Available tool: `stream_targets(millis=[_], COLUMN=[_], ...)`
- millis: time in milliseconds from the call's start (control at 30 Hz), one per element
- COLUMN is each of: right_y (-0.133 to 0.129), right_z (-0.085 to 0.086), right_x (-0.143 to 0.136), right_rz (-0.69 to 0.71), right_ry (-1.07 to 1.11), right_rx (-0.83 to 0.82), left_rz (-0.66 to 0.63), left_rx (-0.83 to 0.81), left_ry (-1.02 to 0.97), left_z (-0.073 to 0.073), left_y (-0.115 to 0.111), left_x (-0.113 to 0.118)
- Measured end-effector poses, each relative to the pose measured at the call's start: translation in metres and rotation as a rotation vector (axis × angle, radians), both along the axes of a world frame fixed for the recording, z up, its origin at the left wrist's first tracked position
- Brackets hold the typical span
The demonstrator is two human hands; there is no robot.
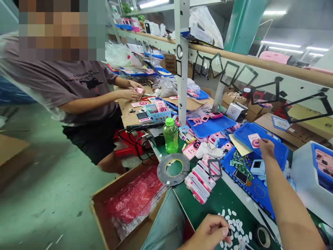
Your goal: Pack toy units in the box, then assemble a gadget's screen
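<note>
My right hand (266, 149) reaches out over the blue trays and pinches a pink toy camera front panel (254, 140) with a round lens ring on it. Near the bottom edge, my left hand (210, 231) is closed, with a small black piece (229, 232) at its fingertips. White oval stickers or pads (236, 223) lie scattered beside it on the green tabletop. Farther in, several pink-and-white toy cameras (199, 182) stand in a row, with a dark square frame (214, 168) lying on them. Behind my right hand is a blue tray (279, 152).
A big grey tape roll (160, 170) and a green bottle (171, 137) stand left of the cameras. A blue tray (265, 199) holds circuit boards (239, 163). Black tape (263, 236) lies lower right. A co-worker (88, 86) handles a pink part across the bench. An open carton (100, 211) stands below.
</note>
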State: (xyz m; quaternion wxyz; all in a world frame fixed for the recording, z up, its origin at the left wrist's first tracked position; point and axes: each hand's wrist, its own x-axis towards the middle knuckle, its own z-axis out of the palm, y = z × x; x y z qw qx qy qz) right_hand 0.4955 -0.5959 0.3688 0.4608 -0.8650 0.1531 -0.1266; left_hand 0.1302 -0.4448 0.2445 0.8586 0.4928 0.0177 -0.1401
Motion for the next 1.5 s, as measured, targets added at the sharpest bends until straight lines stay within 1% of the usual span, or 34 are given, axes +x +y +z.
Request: stream_targets(millis=[100,233,333,500,567,700,900,1033,1167,1333,1500], right_y=[0.007,0.020,0.031,0.055,0.065,0.081,0.097,0.110,0.130,0.154,0.172], right_z=[0.016,0.038,0.052,0.072,0.079,0.090,0.094,0.093,0.091,0.087,0.080], right_x=[-0.019,-0.060,-0.099,-0.156,-0.173,-0.197,-0.215,-0.226,-0.239,-0.254,-0.264], right_rz=[0.132,0.345,0.472,0.668,0.714,0.795,0.863,0.904,0.945,1.056,1.100], right_ry=[-0.085,-0.144,-0.142,-0.056,-0.031,0.008,0.003,0.026,0.079,0.116,0.190], right_rx=[0.164,0.326,0.393,0.548,0.574,0.549,0.526,0.561,0.585,0.565,0.580], left_rz=[-0.014,-0.005,-0.008,-0.008,-0.006,0.010,0.012,0.021,0.032,0.050,0.044], left_rx=[0.002,0.000,-0.032,-0.049,-0.039,-0.047,-0.045,-0.062,-0.067,-0.056,-0.013], left_ry=[0.025,0.033,0.015,-0.019,-0.019,-0.016,-0.021,-0.012,-0.018,-0.030,-0.050], left_z=[0.005,0.012,0.014,0.016,0.016,0.019,0.018,0.015,0.013,0.010,0.000], left_y=[0.001,0.002,0.003,0.002,0.002,0.001,-0.001,-0.004,-0.007,-0.010,-0.012], left_x=[-0.002,-0.003,-0.004,-0.004,-0.004,-0.004,-0.002,0.000,0.002,0.004,0.009])
